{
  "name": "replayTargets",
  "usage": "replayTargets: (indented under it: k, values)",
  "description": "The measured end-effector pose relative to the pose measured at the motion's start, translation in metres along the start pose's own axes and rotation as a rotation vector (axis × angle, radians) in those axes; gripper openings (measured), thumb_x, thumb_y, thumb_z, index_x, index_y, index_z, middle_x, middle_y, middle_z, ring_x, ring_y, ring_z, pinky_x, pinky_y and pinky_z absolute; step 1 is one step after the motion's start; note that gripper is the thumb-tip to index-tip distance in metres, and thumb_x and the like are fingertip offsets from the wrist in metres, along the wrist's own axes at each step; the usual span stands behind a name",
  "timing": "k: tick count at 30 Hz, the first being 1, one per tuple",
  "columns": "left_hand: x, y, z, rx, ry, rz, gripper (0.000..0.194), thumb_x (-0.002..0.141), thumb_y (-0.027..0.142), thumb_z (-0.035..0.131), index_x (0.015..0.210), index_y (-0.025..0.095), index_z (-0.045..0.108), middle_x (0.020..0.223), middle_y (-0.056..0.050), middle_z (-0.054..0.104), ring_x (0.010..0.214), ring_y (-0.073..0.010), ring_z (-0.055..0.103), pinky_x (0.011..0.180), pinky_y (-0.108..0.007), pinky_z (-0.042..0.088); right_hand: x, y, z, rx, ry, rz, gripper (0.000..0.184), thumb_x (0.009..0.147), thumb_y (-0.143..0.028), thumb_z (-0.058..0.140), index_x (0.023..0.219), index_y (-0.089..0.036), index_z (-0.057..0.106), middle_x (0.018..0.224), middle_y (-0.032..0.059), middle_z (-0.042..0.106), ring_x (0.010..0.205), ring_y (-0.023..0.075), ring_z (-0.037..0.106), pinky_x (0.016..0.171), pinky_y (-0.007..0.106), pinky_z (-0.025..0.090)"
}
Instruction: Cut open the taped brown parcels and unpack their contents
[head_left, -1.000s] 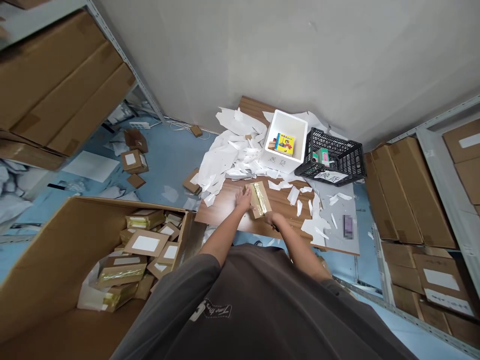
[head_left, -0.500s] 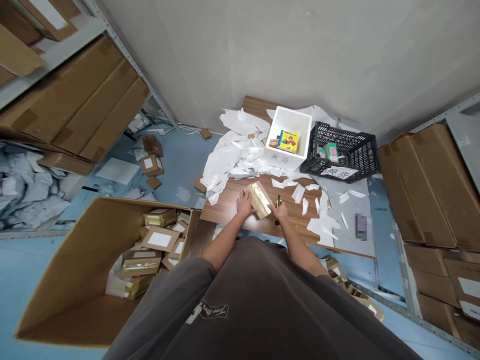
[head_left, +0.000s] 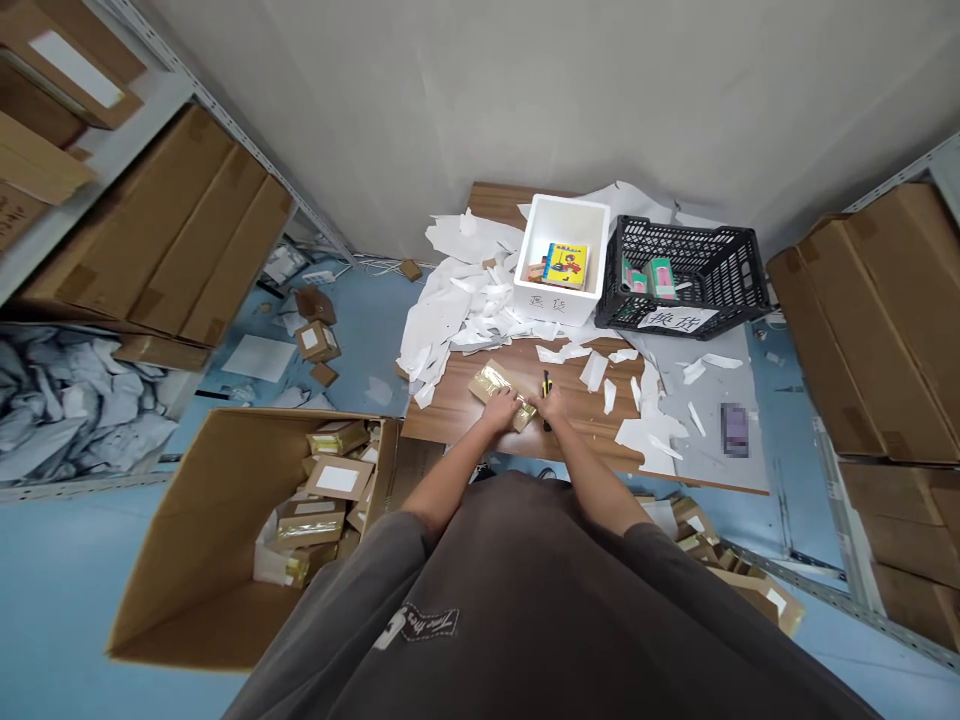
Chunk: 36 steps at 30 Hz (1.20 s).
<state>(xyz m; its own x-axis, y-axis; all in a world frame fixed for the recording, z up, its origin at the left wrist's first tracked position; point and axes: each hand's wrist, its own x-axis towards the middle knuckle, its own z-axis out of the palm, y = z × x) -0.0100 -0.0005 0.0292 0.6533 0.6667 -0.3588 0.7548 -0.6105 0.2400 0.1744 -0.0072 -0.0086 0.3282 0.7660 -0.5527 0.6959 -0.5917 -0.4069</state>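
Observation:
A small cardboard box (head_left: 487, 380) wrapped in shiny tape lies at a slant on the wooden table (head_left: 457, 425). My left hand (head_left: 501, 408) is closed on its middle, fingers bent over the taped face. At the box's near right end is my right hand (head_left: 553, 406), wrapped around a black and yellow utility knife (head_left: 547, 382), which points away from me. The right fingertips touch the box's end. Whether the blade is out is too small to tell.
Torn white paper (head_left: 442, 310) covers the table's left back. A white foam box (head_left: 562, 305) holds a yellow book (head_left: 566, 265); beside it stands a black crate (head_left: 682, 270) with small green boxes. A large open carton (head_left: 180, 530) of small parcels sits left. Shelves flank both sides.
The small box has turned so its length slants more sideways. My left hand has shifted from its left edge onto its middle. The knife has become visible in my right hand.

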Motion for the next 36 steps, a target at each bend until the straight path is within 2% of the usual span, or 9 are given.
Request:
replayTargets:
  k: [3, 6, 8, 11, 13, 18, 21, 31, 36]
  values:
    - [-0.007, 0.002, 0.005, -0.017, 0.040, -0.026, 0.068, 0.076, 0.027, 0.094, 0.139, 0.019, 0.069, 0.163, -0.019, 0.053, 0.151, -0.0360, 0.049, 0.122, -0.044, 0.039, 0.000, 0.003, -0.001, -0.014, -0.020, -0.066, 0.065, 0.093, -0.055, 0.080, 0.142, -0.019, 0.055, 0.130, 0.0177, 0.075, 0.121, 0.0313, 0.072, 0.095, 0.034, 0.053]
    - [-0.007, 0.006, 0.010, -0.026, 0.016, -0.056, 0.074, 0.073, 0.026, 0.097, 0.139, 0.018, 0.066, 0.169, -0.021, 0.048, 0.156, -0.0363, 0.047, 0.124, -0.045, 0.040, -0.011, 0.026, -0.002, -0.033, -0.035, -0.193, 0.047, 0.111, -0.058, 0.051, 0.138, -0.021, 0.058, 0.126, 0.0157, 0.077, 0.117, 0.0296, 0.073, 0.094, 0.033, 0.051]
    - [-0.004, 0.008, 0.011, -0.023, 0.009, -0.072, 0.074, 0.071, 0.029, 0.099, 0.137, 0.016, 0.068, 0.167, -0.022, 0.050, 0.154, -0.0384, 0.049, 0.125, -0.047, 0.039, -0.021, 0.047, -0.005, -0.070, -0.109, -0.290, 0.046, 0.117, -0.054, 0.033, 0.131, -0.023, 0.063, 0.123, 0.0133, 0.078, 0.115, 0.0281, 0.073, 0.093, 0.032, 0.050]
    - [0.002, 0.008, 0.013, -0.034, 0.000, -0.087, 0.076, 0.068, 0.030, 0.100, 0.135, 0.015, 0.069, 0.166, -0.025, 0.051, 0.152, -0.0415, 0.052, 0.124, -0.048, 0.040, -0.034, 0.071, -0.013, -0.184, -0.287, -0.417, 0.047, 0.118, -0.048, 0.030, 0.120, -0.024, 0.070, 0.122, 0.0104, 0.079, 0.112, 0.0265, 0.073, 0.092, 0.030, 0.049]
    - [0.005, 0.007, 0.014, -0.052, -0.004, -0.098, 0.078, 0.066, 0.028, 0.100, 0.136, 0.015, 0.069, 0.166, -0.025, 0.051, 0.152, -0.0423, 0.052, 0.123, -0.048, 0.041, -0.036, 0.072, -0.023, -0.261, -0.344, -0.445, 0.047, 0.118, -0.046, 0.032, 0.120, -0.023, 0.072, 0.123, 0.0108, 0.080, 0.111, 0.0268, 0.073, 0.090, 0.030, 0.049]
    - [0.008, 0.004, 0.017, -0.070, -0.008, -0.115, 0.083, 0.067, 0.030, 0.100, 0.141, 0.015, 0.065, 0.161, -0.026, 0.056, 0.152, -0.0400, 0.053, 0.125, -0.048, 0.040, -0.032, 0.048, -0.044, -0.434, -0.332, -0.446, 0.050, 0.117, -0.048, 0.035, 0.123, -0.020, 0.076, 0.126, 0.0176, 0.079, 0.113, 0.0322, 0.073, 0.090, 0.033, 0.049]
    - [0.010, 0.004, 0.017, -0.061, -0.032, -0.135, 0.086, 0.067, 0.029, 0.100, 0.143, 0.013, 0.062, 0.157, -0.027, 0.059, 0.150, -0.0393, 0.054, 0.125, -0.048, 0.040, -0.035, 0.045, -0.050, -0.421, -0.374, -0.456, 0.052, 0.116, -0.047, 0.035, 0.118, -0.018, 0.077, 0.123, 0.0179, 0.080, 0.109, 0.0312, 0.074, 0.090, 0.032, 0.049]
    - [0.008, 0.006, 0.019, -0.101, -0.011, -0.113, 0.089, 0.066, 0.024, 0.100, 0.145, 0.014, 0.061, 0.166, -0.026, 0.051, 0.153, -0.0406, 0.051, 0.124, -0.048, 0.041, -0.066, 0.055, -0.021, -0.060, -0.332, -0.284, 0.045, 0.114, -0.042, 0.038, 0.097, -0.020, 0.073, 0.097, 0.0044, 0.078, 0.094, 0.0227, 0.069, 0.086, 0.028, 0.052]
    - [0.002, 0.003, 0.016, -0.108, 0.004, -0.093, 0.083, 0.074, 0.036, 0.097, 0.147, 0.019, 0.061, 0.167, -0.022, 0.051, 0.155, -0.0388, 0.048, 0.123, -0.047, 0.042, -0.091, 0.075, -0.015, 0.061, -0.339, -0.151, 0.049, 0.112, -0.054, 0.043, 0.087, -0.022, 0.069, 0.072, 0.0000, 0.069, 0.066, 0.0193, 0.063, 0.072, 0.027, 0.053]
